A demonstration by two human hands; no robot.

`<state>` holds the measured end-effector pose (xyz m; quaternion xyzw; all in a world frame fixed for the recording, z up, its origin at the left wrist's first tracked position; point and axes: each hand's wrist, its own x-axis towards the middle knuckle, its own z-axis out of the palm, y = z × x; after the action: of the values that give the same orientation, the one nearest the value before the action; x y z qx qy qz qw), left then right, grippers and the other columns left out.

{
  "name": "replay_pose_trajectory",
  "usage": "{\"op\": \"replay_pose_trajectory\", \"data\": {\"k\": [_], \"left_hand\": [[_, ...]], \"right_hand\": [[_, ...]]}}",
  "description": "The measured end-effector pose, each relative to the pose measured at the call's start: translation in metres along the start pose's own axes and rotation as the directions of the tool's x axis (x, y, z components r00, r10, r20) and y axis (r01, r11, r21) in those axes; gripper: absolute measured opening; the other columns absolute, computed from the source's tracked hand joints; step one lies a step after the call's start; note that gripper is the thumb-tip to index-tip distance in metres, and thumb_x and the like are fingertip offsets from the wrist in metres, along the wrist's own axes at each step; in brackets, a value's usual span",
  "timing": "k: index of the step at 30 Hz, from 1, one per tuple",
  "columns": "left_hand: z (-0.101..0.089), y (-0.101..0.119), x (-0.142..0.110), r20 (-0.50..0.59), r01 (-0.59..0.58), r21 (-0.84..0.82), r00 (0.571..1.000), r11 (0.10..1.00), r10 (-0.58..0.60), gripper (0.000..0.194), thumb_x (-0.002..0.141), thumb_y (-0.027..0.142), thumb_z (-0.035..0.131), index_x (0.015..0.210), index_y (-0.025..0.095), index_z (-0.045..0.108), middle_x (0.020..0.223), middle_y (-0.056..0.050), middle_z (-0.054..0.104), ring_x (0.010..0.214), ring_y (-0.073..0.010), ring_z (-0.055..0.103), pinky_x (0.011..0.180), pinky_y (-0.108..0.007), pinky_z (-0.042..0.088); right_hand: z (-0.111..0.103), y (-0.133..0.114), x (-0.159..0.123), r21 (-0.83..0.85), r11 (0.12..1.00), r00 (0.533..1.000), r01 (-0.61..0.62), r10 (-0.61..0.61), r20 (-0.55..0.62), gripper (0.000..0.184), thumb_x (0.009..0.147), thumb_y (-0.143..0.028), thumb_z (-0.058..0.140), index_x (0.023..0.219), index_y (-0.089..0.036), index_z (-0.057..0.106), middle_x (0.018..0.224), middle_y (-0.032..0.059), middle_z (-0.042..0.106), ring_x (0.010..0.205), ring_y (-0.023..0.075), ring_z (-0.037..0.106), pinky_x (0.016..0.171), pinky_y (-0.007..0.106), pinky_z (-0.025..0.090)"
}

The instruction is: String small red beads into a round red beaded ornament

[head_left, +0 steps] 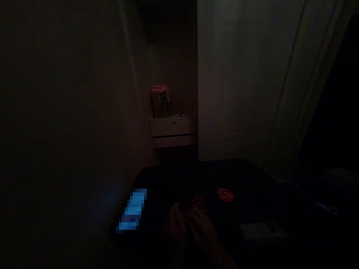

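Note:
Very dim light leaves much of the detail hidden. Near the front of a dark tabletop [174, 179], my left hand [176, 224] and my right hand [199, 226] come close together, fingers bent and pinched. Whatever lies between the fingertips is too dark to make out. Just beyond my right hand is a loose scatter of small red bead-like pieces [198, 203]. Farther right lies a round red-rimmed shape [220, 191] with more small red pieces inside it.
A glowing blue, pixelated screen [133, 211] lies at the table's left. A pale box-like object [262, 231] is at the right front, with a thin cable [314, 201] beyond. A drawer unit [174, 130] with a bottle [165, 106] on top stands behind, beside a large pale door panel [244, 82].

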<state>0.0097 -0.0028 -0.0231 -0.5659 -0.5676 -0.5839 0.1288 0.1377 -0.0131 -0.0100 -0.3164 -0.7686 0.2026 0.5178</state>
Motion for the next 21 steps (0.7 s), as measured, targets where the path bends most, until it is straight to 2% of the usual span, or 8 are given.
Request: {"op": "replay_pose_trajectory", "data": {"k": [4, 7, 14, 21], "left_hand": [[0.002, -0.002, 0.000, 0.028, -0.072, 0.034, 0.997, 0.997, 0.071, 0.037, 0.104, 0.034, 0.039, 0.099, 0.017, 0.071, 0.086, -0.009, 0.081, 0.072, -0.0197, 0.077, 0.063, -0.025, 0.059], [0.002, -0.002, 0.001, 0.045, -0.114, 0.050, 0.993, 0.992, 0.111, 0.036, 0.104, 0.033, 0.039, 0.098, 0.017, 0.071, 0.086, -0.008, 0.081, 0.072, -0.0193, 0.077, 0.063, -0.025, 0.059], [0.001, -0.002, 0.001, -0.003, -0.020, 0.036, 1.000, 0.999, 0.020, 0.037, 0.104, 0.032, 0.037, 0.103, 0.017, 0.071, 0.091, -0.009, 0.081, 0.075, -0.0192, 0.078, 0.063, -0.023, 0.059], [0.002, -0.001, 0.001, 0.032, -0.061, 0.032, 0.998, 0.998, 0.060, 0.035, 0.104, 0.030, 0.038, 0.104, 0.016, 0.070, 0.091, -0.010, 0.081, 0.074, -0.0191, 0.078, 0.063, -0.023, 0.059]], "right_hand": [[-0.002, 0.005, 0.000, -0.018, 1.000, 1.000, -0.025, 0.025, -0.010, 0.025, 0.098, -0.013, 0.051, 0.105, -0.026, 0.071, 0.099, 0.0040, 0.074, 0.089, 0.0194, 0.071, 0.082, 0.030, 0.058], [-0.006, 0.006, 0.000, -0.013, 1.000, 1.000, -0.020, 0.020, 0.018, 0.025, 0.099, -0.014, 0.052, 0.108, -0.026, 0.071, 0.101, 0.0042, 0.075, 0.092, 0.0192, 0.071, 0.084, 0.030, 0.057], [-0.010, 0.004, -0.001, -0.050, 0.999, 0.995, 0.014, -0.009, 0.095, 0.033, 0.095, -0.013, 0.058, 0.124, -0.029, 0.067, 0.116, 0.0042, 0.073, 0.104, 0.0197, 0.069, 0.091, 0.029, 0.055], [-0.006, 0.013, -0.002, -0.091, 0.996, 0.997, 0.020, -0.013, 0.080, 0.023, 0.100, -0.019, 0.052, 0.113, -0.026, 0.070, 0.102, 0.0053, 0.075, 0.092, 0.0195, 0.071, 0.081, 0.028, 0.056]]}}
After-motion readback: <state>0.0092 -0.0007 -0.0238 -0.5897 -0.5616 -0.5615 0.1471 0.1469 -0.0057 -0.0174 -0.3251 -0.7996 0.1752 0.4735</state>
